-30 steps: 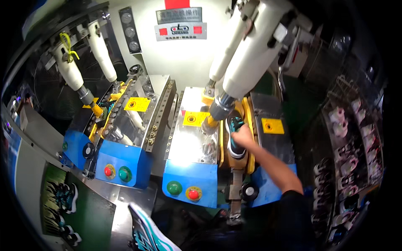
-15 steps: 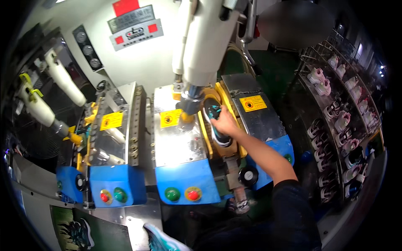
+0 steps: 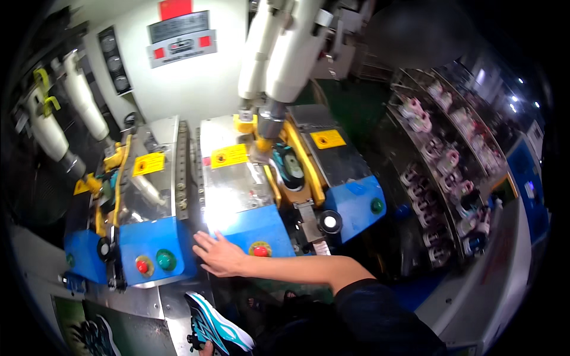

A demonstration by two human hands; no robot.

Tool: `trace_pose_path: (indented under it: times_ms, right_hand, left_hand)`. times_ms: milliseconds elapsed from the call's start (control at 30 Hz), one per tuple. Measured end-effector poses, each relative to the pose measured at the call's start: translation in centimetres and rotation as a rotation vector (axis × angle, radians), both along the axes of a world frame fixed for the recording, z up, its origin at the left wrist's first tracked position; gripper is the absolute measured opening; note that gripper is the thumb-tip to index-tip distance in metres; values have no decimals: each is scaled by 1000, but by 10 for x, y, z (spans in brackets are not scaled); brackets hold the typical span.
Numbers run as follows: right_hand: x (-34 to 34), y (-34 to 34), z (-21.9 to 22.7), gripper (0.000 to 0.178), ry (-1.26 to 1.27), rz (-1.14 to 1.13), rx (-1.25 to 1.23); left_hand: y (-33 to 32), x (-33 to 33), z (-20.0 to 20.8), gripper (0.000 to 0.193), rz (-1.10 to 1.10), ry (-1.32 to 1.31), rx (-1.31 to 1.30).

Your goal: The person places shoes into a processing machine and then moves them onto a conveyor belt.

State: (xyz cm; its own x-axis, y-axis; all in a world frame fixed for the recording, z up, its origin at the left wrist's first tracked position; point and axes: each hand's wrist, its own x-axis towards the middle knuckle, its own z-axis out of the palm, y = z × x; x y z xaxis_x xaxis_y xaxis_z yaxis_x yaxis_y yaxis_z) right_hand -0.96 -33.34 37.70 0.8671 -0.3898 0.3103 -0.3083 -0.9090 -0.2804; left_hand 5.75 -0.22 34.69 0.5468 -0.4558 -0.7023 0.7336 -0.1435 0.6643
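My right hand (image 3: pixel 221 255) lies palm down with fingers spread over the left part of the middle blue control panel (image 3: pixel 270 228), beside a red button (image 3: pixel 260 249). A dark shoe with teal trim (image 3: pixel 289 167) rests in the machine's cradle between yellow side pads (image 3: pixel 312 163), with a white press cylinder (image 3: pixel 291 62) above its far end. At the lower edge, my left hand (image 3: pixel 206 349), only partly in view, grips a teal, black and white sneaker (image 3: pixel 218 325).
Left of the panel is a second station (image 3: pixel 151 252) with red and green buttons; a teal shoe (image 3: pixel 108 193) sits in its yellow pads. More dark shoes (image 3: pixel 98 338) lie at the lower left. A rack (image 3: pixel 409 139) of several pairs stands at the right.
My right hand has left the shoe in the cradle and moved left and nearer, onto the blue panel. The sneaker in my left hand shows more fully. The view has shifted.
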Motion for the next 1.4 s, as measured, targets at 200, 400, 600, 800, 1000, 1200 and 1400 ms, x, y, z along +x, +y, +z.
trace_pose_path:
  times_ms: [200,400,600,800,1000,1200,1400]
  right_hand:
    - [-18,177,-17,39,-469,243,629]
    - [-55,305,-33,15,-181,319,1109]
    - [5,270,-19,10,15,341,973]
    - [92,296,-64,22,-125,164,1168]
    - [351,374,58,73,223,908,575]
    - [611,437,-12,81,445,1086,-316]
    - [571,458,-25,59,323,900,-399]
  left_hand:
    - [82,-27,55,44,346,-32,-37]
    - [143,-1,-30,77,404,-745,340]
    - [114,56,-110,102,324,-735,378]
    - [197,137,-122,105,-43,-665,154]
    - [388,309,-104,51,-186,-1466,766]
    - [446,349,-163,50,-270,-1426,564]
    - [488,354,-136,46,-259,-1575,589]
